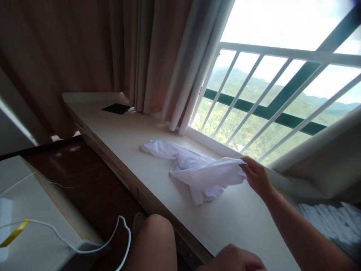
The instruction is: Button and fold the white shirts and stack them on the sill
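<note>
A thin white garment (208,171) lies crumpled across the pale ledge (135,150), one sleeve-like end stretched toward the far left. My right hand (255,175) pinches its near-right edge between thumb and fingers, lifting that part slightly off the surface. The other end of the cloth rests on the ledge. At the bottom edge of the view is my left hand (234,259), blurred and partly cut off, low over the ledge's near side and apart from the garment. Its fingers do not show clearly.
A dark flat object (116,108) lies at the ledge's far end, beside curtains (158,56). White window bars (254,90) run along the right. Striped folded cloth (332,222) sits far right. A white cable (59,233) with a yellow tag crosses the lower left, near my knee (158,241).
</note>
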Tool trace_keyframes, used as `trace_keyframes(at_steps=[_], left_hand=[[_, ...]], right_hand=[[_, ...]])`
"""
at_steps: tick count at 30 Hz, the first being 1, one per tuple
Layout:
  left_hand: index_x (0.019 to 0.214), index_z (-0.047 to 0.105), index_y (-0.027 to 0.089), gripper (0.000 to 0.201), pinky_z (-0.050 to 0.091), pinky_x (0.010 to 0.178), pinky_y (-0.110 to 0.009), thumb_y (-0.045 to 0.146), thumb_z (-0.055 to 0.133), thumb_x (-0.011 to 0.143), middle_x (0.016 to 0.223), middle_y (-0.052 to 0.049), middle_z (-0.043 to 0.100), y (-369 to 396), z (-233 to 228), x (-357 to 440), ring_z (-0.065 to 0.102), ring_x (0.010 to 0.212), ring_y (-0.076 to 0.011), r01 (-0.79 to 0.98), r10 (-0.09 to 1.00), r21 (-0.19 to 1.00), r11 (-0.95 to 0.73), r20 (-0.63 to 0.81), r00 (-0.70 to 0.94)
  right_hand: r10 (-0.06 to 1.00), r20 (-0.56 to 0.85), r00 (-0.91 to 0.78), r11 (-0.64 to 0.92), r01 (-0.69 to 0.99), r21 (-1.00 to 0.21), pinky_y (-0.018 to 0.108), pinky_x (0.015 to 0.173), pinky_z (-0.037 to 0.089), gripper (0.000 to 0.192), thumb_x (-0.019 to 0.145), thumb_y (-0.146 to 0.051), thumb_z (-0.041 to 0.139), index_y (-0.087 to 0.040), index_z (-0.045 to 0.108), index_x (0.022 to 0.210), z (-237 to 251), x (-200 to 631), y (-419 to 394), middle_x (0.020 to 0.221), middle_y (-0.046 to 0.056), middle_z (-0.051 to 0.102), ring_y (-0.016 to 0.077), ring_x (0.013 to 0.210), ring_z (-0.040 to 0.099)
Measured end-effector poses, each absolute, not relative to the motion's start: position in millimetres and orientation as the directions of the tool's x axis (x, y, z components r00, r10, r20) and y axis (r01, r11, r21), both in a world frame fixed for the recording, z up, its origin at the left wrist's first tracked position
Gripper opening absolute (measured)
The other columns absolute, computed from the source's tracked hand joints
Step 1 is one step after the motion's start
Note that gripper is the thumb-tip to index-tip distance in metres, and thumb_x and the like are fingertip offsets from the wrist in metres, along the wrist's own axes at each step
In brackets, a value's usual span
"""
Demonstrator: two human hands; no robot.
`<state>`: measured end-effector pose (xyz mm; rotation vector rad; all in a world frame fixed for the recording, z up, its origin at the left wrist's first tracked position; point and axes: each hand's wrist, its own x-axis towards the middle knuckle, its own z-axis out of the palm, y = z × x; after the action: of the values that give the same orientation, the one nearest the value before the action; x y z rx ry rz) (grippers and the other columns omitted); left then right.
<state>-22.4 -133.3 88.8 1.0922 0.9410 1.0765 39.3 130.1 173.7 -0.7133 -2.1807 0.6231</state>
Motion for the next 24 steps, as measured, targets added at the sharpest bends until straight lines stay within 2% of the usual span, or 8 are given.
trace_keyframes(at_steps=[2,5,8,11,13,16,20,24], left_hand=[[0.089,0.074,0.02,0.016,0.052,0.084,-0.032,0.033,0.066,0.09,0.086,-0.004,0.07,-132.7,88.4,-23.0,0.063,0.085,-0.0188,-0.117,0.996,0.993,0.026,-0.016,0.084],[0.111,0.069,0.019,0.027,0.053,0.084,-0.034,0.034,0.066,0.088,0.107,-0.008,0.07,-132.1,82.5,-24.4,0.064,0.097,-0.0222,0.083,0.97,0.986,-0.144,0.158,-0.187],[0.138,0.055,0.022,0.071,0.045,0.109,-0.047,0.041,0.082,0.075,0.141,-0.014,0.056,-134.0,71.0,-15.5,0.052,0.131,-0.0314,0.291,0.933,0.919,-0.265,0.321,-0.163],[0.151,0.041,0.022,0.104,0.034,0.118,-0.057,0.054,0.088,0.064,0.153,-0.019,0.046,-142.3,60.4,7.4,0.041,0.142,-0.0384,0.429,0.925,0.841,-0.33,0.378,-0.029],[0.142,0.052,0.021,0.08,0.04,0.112,-0.055,0.054,0.08,0.075,0.14,-0.018,0.058,-151.9,57.8,23.7,0.052,0.132,-0.0372,0.452,0.932,0.827,-0.334,0.361,0.028],[0.102,0.068,0.02,0.024,0.051,0.089,-0.042,0.039,0.058,0.094,0.101,-0.012,0.072,-168.1,63.6,37.0,0.065,0.099,-0.0284,0.424,0.954,0.863,-0.276,0.3,0.012],[0.074,0.059,0.019,0.025,0.044,0.063,-0.027,0.035,0.054,0.094,0.072,-0.002,0.063,-181.6,89.4,33.0,0.057,0.069,-0.0176,0.376,0.953,0.882,-0.283,0.304,0.003],[0.067,0.056,0.019,0.027,0.038,0.053,-0.022,0.035,0.053,0.089,0.058,0.003,0.053,-192.8,124.5,28.8,0.047,0.055,-0.0126,0.374,0.945,0.878,-0.3,0.327,-0.009]], right_hand=[[0.7,0.47,-0.537,0.699,0.383,-0.604,0.025,0.053,0.033,0.03,0.095,-0.048,0.057,-0.02,0.067,0.091,184.0,95.5,104.2,0.065,-0.003,0.052,0.0135,0.059,0.043],[0.743,0.377,-0.553,0.656,0.49,-0.574,0.025,0.053,0.034,0.03,0.095,-0.048,0.057,-0.02,0.066,0.09,181.0,158.8,56.4,0.064,-0.003,0.052,0.0131,0.057,0.043],[0.768,0.254,-0.588,0.607,0.542,-0.581,0.025,0.057,0.038,0.031,0.099,-0.046,0.051,-0.021,0.064,0.085,161.0,190.4,4.1,0.067,-0.003,0.056,0.0142,0.06,0.049],[0.736,0.129,-0.665,0.608,0.565,-0.558,0.027,0.064,0.042,0.025,0.099,-0.039,0.05,-0.023,0.06,0.082,138.4,197.3,-45.9,0.072,-0.002,0.061,0.0166,0.067,0.055],[0.737,0.078,-0.671,0.601,0.599,-0.528,0.028,0.066,0.041,0.022,0.099,-0.034,0.051,-0.023,0.058,0.081,128.8,196.7,-74.9,0.075,-0.001,0.065,0.0178,0.069,0.058],[0.765,0.064,-0.641,0.56,0.614,-0.556,0.029,0.067,0.041,0.019,0.1,-0.034,0.051,-0.024,0.059,0.086,125.0,200.6,-107.8,0.079,0.0,0.067,0.0187,0.072,0.061],[0.747,0.157,-0.646,0.583,0.524,-0.621,0.031,0.082,0.046,0.03,0.09,-0.041,0.069,-0.025,0.061,0.113,123.3,225.1,-124.9,0.102,0.003,0.071,0.0213,0.093,0.065],[0.773,0.254,-0.582,0.623,0.616,-0.482,0.04,0.099,0.042,0.035,0.088,-0.024,0.068,-0.027,0.063,0.122,103.1,260.2,-108.2,0.118,0.006,0.069,0.0262,0.113,0.06]])
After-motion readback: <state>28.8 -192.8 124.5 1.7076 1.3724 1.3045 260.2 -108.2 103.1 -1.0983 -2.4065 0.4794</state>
